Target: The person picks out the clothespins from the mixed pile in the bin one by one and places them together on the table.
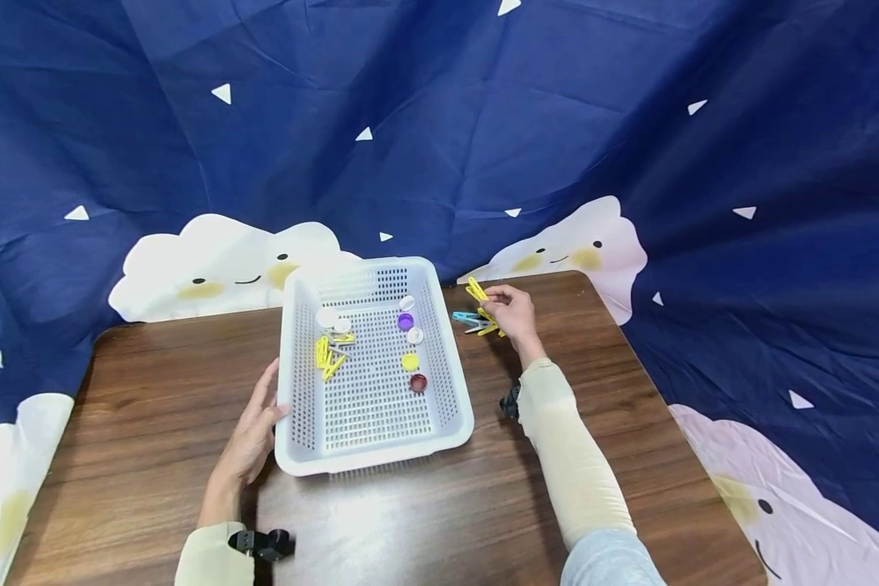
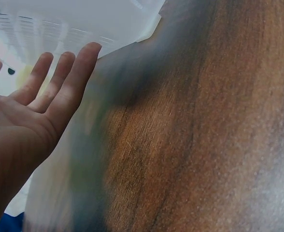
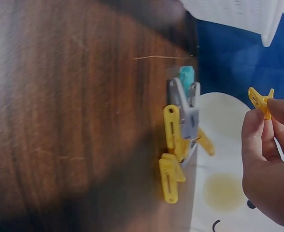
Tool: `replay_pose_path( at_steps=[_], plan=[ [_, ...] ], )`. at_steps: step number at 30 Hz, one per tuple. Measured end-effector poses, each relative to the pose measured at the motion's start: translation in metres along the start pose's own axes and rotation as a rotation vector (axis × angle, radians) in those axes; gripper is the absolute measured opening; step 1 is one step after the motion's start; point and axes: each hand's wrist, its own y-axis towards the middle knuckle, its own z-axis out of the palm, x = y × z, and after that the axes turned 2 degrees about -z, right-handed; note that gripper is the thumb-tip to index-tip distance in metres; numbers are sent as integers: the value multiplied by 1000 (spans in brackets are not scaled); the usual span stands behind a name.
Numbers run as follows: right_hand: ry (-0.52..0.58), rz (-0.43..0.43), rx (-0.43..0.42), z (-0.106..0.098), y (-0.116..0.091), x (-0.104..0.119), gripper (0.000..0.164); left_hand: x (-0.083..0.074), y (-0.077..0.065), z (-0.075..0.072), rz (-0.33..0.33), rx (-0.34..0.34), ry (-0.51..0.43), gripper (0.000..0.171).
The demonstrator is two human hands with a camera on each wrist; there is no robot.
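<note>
My right hand [image 1: 511, 313] pinches a yellow clothespin [image 3: 261, 102] between thumb and fingertips, raised above the table. Below it lies a small pile of clothespins: a blue one [image 1: 463, 316], a grey one [image 3: 185, 108] and yellow ones [image 3: 169, 179]. A white perforated plastic basket [image 1: 372, 460] stands left of the pile. My left hand [image 1: 251, 431] is at the basket's left side, its thumb by the rim. In the left wrist view its fingers [image 2: 69, 92] are extended beside the basket's outer wall.
Inside the basket, yellow and grey clothespins [image 1: 323, 352] lie at the left with white caps [image 1: 327, 317]. Along its right are more caps: white, purple [image 1: 406, 321], yellow [image 1: 409, 362] and dark red [image 1: 418, 382]. A blue cloth [image 1: 425, 146] hangs behind the wooden table [image 1: 168, 391].
</note>
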Motion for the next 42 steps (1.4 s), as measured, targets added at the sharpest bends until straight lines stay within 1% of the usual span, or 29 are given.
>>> replay_pose_path(
  at_steps=[10,17,19,24,27,34,42],
  plan=[
    [-19,49,-1,-4,-4,-23,25,1,1,0,2,-2,1,75],
    [-12,74,-8,-7,-6,-38,27,1,1,-1,1,3,4,74],
    [10,87,-11,-7,-6,-41,28,1,0,-1,3,-1,8,74],
    [126,133,-29,-6,-8,-48,28,1,1,-1,4,0,4,74],
    [161,148,-32,-6,-9,-52,28,1,1,0,2,-2,2,75],
    [151,174,-61,-8,-10,-59,27,1,0,0,1,2,-9,74],
    [28,187,-96,-10,-13,-61,24,0,0,-1,-1,-6,-3,74]
  ],
)
